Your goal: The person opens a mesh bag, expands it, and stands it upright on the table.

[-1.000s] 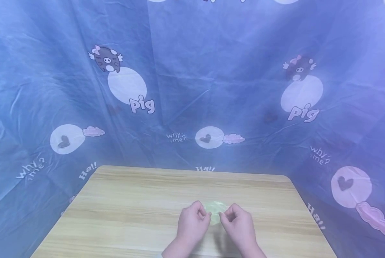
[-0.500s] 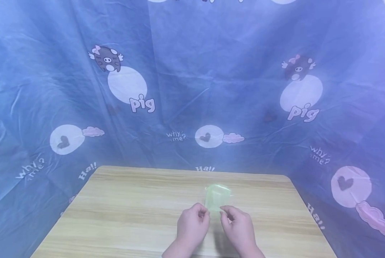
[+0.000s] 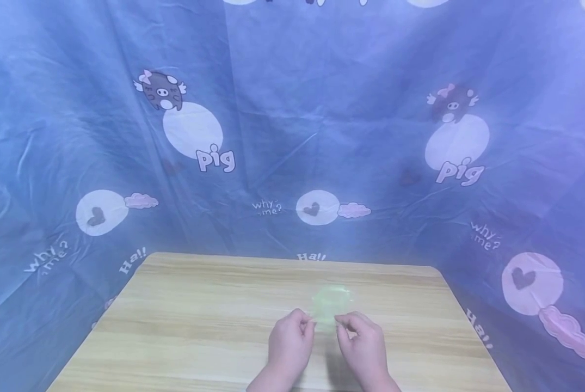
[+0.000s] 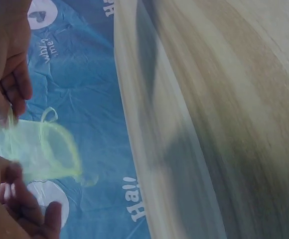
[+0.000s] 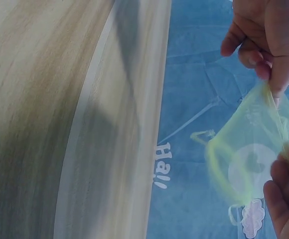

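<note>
A sheer yellow-green drawstring pouch point(image 3: 330, 304) is stretched between both hands above the wooden table. My left hand point(image 3: 291, 338) pinches one corner of it between thumb and forefinger. At the opposite corner, my right hand point(image 3: 362, 344) does the same. In the left wrist view, the pouch point(image 4: 40, 149) shows its gathered band and thin ribbon loops on the side away from the fingers. The right wrist view has the fabric of the pouch point(image 5: 244, 149) see-through, with the backdrop's print visible behind it.
A wood-grain table point(image 3: 199, 316) with rounded far corners lies under the hands. Behind and at both sides hangs a blue cloth backdrop point(image 3: 272, 152) printed with pigs, hearts and words. Hand shadows fall on the tabletop.
The pouch has swung out farther beyond the hands than a second ago, then dropped back slightly. The hands have moved a little apart and stay over the same part of the table.
</note>
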### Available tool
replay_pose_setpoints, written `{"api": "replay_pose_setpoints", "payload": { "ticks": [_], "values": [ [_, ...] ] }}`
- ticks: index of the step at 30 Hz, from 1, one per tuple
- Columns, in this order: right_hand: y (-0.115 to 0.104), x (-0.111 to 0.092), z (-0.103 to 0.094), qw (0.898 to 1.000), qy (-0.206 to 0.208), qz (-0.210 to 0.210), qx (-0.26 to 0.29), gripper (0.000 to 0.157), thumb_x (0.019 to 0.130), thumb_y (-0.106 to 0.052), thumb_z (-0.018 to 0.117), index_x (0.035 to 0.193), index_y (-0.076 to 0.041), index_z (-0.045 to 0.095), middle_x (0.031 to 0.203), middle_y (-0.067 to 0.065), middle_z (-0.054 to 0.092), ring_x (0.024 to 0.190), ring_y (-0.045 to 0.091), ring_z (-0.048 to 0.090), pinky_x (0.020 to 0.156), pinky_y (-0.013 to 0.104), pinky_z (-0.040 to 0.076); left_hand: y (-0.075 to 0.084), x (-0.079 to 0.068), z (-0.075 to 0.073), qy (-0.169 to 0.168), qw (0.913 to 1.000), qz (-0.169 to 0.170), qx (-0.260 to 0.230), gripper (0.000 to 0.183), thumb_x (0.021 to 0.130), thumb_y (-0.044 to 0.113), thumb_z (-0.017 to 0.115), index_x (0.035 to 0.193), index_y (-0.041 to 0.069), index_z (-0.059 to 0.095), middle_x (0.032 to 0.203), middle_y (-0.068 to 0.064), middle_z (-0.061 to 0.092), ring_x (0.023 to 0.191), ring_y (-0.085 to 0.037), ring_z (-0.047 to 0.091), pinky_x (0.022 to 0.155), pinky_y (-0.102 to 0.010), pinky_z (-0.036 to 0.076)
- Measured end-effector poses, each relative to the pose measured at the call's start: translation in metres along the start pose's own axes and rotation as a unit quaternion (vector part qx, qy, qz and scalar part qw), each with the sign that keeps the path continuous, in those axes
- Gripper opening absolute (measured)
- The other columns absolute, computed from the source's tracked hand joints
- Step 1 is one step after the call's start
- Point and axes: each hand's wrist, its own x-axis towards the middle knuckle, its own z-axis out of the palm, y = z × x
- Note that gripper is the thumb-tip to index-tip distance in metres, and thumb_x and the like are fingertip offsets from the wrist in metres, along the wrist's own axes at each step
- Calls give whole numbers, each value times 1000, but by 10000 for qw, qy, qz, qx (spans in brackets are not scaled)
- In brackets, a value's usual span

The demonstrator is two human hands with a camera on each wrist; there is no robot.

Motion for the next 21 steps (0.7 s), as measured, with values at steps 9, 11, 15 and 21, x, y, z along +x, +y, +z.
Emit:
{"api": "replay_pose_setpoints", "payload": {
  "ticks": [9,11,15,21],
  "values": [
    [0,0,3,9997,232,-39,-108,41,62,20,85,81,-12,67,81,-4,73,70,12,70,66,12,56,-6,0,6,672,9924,1000,-252,14,93,7,76,102,8,65,72,6,69,64,3,61,58,-15,53],
    [1,0,3,9996,217,-134,-129,41,63,21,83,85,-11,70,85,-3,74,73,14,71,72,14,57,-6,0,6,642,9910,973,-664,17,92,4,75,108,5,68,75,5,70,64,4,61,57,-16,54],
    [3,0,3,9992,207,-347,53,39,67,22,76,93,-7,75,92,1,77,76,16,73,76,15,58,-4,0,5,847,9861,830,-1165,22,87,-9,70,101,7,75,73,4,71,54,9,45,47,-14,46],
    [3,0,4,9965,255,-498,626,34,74,15,64,101,-1,78,97,9,78,78,21,73,81,19,59,-6,2,7,1527,9730,1420,-986,25,80,-14,74,91,8,74,80,0,77,56,7,52,45,-9,42]
  ]
}}
